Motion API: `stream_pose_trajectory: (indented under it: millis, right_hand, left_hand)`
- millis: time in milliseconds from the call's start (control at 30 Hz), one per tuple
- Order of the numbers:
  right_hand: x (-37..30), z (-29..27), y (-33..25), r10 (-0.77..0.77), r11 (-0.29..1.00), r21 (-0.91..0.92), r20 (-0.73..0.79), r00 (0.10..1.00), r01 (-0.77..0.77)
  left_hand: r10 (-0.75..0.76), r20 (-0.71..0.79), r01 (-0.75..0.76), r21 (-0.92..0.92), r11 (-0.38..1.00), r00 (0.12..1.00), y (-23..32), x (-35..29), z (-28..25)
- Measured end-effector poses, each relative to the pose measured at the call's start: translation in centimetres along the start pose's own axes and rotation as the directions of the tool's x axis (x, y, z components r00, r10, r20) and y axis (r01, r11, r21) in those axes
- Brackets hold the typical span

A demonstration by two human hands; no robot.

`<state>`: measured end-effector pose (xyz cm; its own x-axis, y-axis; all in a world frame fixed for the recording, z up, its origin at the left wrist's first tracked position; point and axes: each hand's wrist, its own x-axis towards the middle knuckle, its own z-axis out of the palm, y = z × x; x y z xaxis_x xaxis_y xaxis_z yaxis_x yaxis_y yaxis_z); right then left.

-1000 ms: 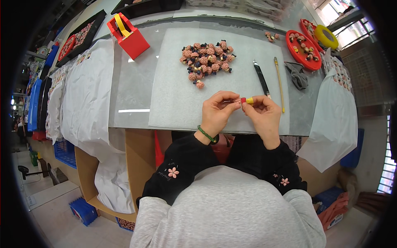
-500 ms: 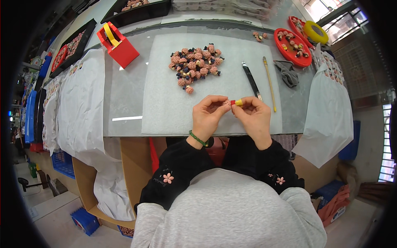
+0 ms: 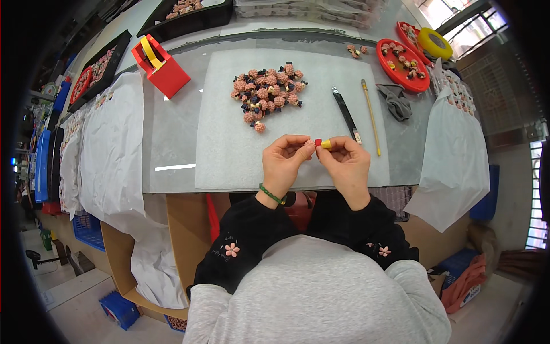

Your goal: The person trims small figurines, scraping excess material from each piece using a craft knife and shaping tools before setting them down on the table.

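Over the near part of a white foam mat [image 3: 229, 163], my hands meet fingertip to fingertip. My left hand [image 3: 282, 164], with a green bracelet at the wrist, pinches a small pink knobbly piece [image 3: 309, 143], mostly hidden by the fingers. Close against it, my right hand [image 3: 348, 169] is closed at thumb and index finger. A red band [image 3: 318, 143] and a yellow band [image 3: 326, 144] show at its fingertips; whether they are finger wraps or a held part, I cannot tell. Farther up the mat lies a pile of pink knobbly pieces [image 3: 268, 92] with dark and cream parts.
A black-handled craft knife [image 3: 345, 114] and a thin yellow stick [image 3: 370, 117] lie right of the pile. A red tape dispenser [image 3: 166, 74] stands left. At right are a red round tray [image 3: 404, 69] of pieces, a grey cloth [image 3: 395, 102] and a yellow roll [image 3: 435, 43].
Both hands have shifted very slightly left in the picture, along with the whole scene. Their pinched grips look much the same.
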<state>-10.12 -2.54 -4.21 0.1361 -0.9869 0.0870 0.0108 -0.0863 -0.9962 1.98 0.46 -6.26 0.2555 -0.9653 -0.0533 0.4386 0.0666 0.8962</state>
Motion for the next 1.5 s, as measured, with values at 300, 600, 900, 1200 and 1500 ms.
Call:
stream_pose_trajectory:
  millis: [300,600,900,1200,1500]
  right_hand:
    - [-1.2,-1.3,0.9,0.012,0.995,-0.103,0.114,0.993,0.000]
    - [8.1,-5.9,-0.1,-0.178,0.916,-0.372,-0.046,0.983,0.148]
    - [7.9,-4.5,0.6,-0.420,0.529,-0.747,0.180,0.889,0.401]
    - [7.8,-4.6,1.2,-0.427,0.334,-0.754,0.414,0.804,0.566]
    - [5.0,-4.8,-2.3,-0.175,0.737,-0.578,0.334,0.926,0.349]
  left_hand:
    - [0.029,-0.056,-0.031,-0.047,0.998,0.998,-0.3,0.2,-0.2]
    - [0.057,-0.022,-0.059,-0.064,0.996,0.998,-0.3,0.2,-0.2]
    - [0.086,0.014,-0.084,-0.063,0.994,0.996,-0.6,0.3,-0.5]
    - [0.065,0.025,-0.062,-0.091,0.994,0.998,-0.4,0.2,-0.2]
    - [0.090,0.059,-0.085,-0.078,0.993,0.994,-0.5,0.3,-0.4]
